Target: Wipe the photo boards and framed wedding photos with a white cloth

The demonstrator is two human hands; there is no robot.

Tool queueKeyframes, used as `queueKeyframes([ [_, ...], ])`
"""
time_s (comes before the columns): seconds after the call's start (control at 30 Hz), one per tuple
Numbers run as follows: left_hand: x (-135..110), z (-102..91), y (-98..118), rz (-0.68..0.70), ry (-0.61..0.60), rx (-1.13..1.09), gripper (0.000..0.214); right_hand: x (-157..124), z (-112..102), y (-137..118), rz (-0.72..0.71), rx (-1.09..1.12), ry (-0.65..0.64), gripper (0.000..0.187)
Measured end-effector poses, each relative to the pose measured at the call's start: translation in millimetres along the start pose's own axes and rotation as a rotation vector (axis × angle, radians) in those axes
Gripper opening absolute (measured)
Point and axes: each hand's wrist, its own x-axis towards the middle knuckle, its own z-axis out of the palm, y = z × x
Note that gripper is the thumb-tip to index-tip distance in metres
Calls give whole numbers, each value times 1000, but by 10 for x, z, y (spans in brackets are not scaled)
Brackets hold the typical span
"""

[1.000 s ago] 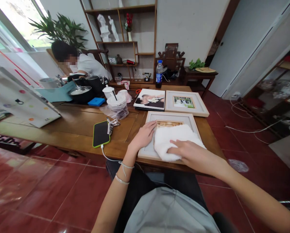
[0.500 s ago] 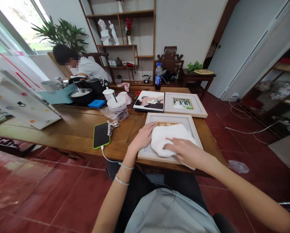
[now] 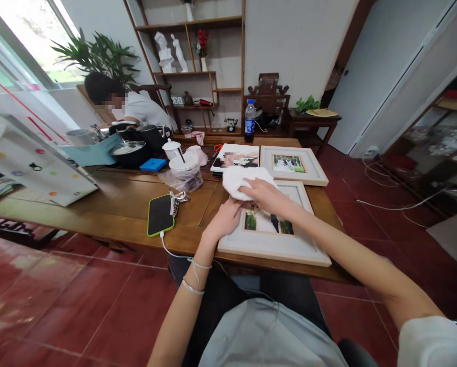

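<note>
A light wooden picture frame (image 3: 228, 243) with a pale mat lies flat near the table's front edge. Its photo (image 3: 250, 221) of greenery and a dark-clothed figure shows partly beneath my right arm. My right hand (image 3: 264, 194) grips a bunched white cloth (image 3: 246, 178) over the frame's far left corner, which the cloth hides. On the frame's left side rests my left hand (image 3: 227, 219), its fingers extended and laid over the rim. The fingertips reach close to the cloth and are partly covered.
Behind lie a second framed photo (image 3: 316, 173) and a photo album (image 3: 218, 159). A phone (image 3: 161, 215) with a cable, a bagged cup (image 3: 184, 165), a blue box (image 3: 153, 164) and a bottle (image 3: 249, 122) stand about. Another person (image 3: 144, 107) sits at the far left.
My right hand has moved the cloth away from me and left, from the frame's middle to its far left corner, uncovering part of the photo. My left hand stays on the rim.
</note>
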Motion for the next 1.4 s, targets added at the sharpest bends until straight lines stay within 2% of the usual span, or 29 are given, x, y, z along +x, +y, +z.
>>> queueKeyframes([
  [0.07, -3, -5, 8, -12, 8, -9, 36, 18, 67, -53, -35, 29, -27, 40],
  [0.17, 1, -11, 9, 13, 3, -13, 36, -66, 56, -39, 38, 21, -88, 41],
  [0.47, 7, 18, -17, 3, -22, -17, 43, -722, -384, 308, 327, -145, -368, 56],
  [0.63, 2, 17, -10, -3, -14, -17, 43, -1048, -624, 481, 543, -267, -391, 58],
  [0.73, 4, 15, -9, 11, -6, -18, 42, -1075, -620, 466, 599, -324, -386, 59],
  [0.83, 6, 18, -16, 13, -11, -9, 42, -988, -505, 310, 567, -331, -373, 57],
  [0.97, 4, 32, -34, 11, -11, -2, 43, -835, -386, -79, 385, -247, -357, 51],
  [1.07, 2, 36, -36, 20, 1, -7, 42, -804, -453, -426, 235, -113, -362, 48],
  [1.2, 3, 21, -13, 23, 6, -7, 43, -889, -676, -825, 69, 45, -369, 42],
  [1.3, 6, 9, 1, 29, 8, -8, 43, -957, -762, -1008, 32, 98, -349, 43],
  [1.4, 7, 4, 6, 20, -4, -6, 43, -970, -686, -1065, 38, 86, -318, 47],
])
